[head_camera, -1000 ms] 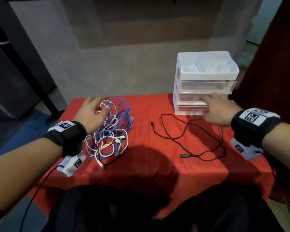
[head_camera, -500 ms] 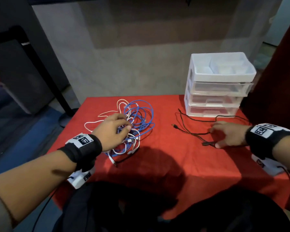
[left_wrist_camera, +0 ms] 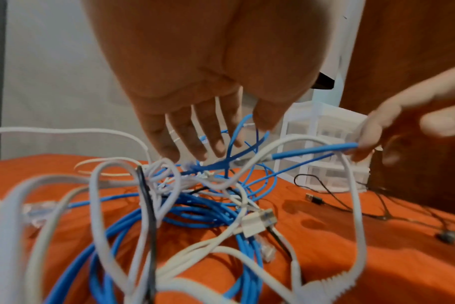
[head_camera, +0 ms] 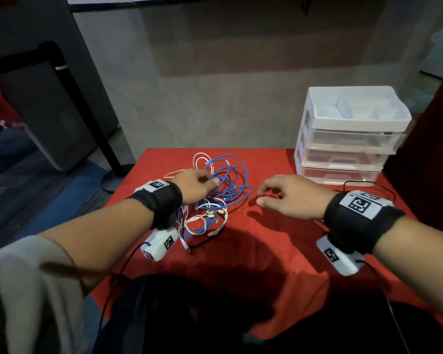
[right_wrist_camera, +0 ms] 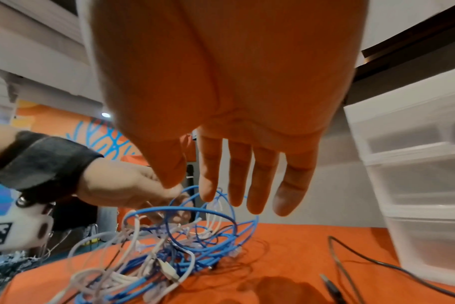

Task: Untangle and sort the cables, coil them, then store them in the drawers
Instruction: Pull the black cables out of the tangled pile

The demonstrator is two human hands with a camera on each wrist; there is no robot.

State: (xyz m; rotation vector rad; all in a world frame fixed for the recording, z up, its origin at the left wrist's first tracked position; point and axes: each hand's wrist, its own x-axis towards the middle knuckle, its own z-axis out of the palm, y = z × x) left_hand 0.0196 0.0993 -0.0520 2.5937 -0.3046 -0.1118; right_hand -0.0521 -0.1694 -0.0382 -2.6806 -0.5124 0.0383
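The right hand (head_camera: 289, 195) had left the black cable (left_wrist_camera: 333, 197) by the drawers (head_camera: 348, 139) and hovered, fingers spread and empty, beside the tangle (head_camera: 210, 200) near the table's (head_camera: 279, 251) far-left edge; the left hand (head_camera: 193, 185) pinched a blue cable (head_camera: 230, 175), likely to free it.

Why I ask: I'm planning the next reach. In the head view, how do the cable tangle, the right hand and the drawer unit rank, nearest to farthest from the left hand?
1. cable tangle: directly under the left hand, at its fingers.
2. right hand: to the right, across a bare strip of red cloth.
3. drawer unit: far right corner, beyond the right hand.
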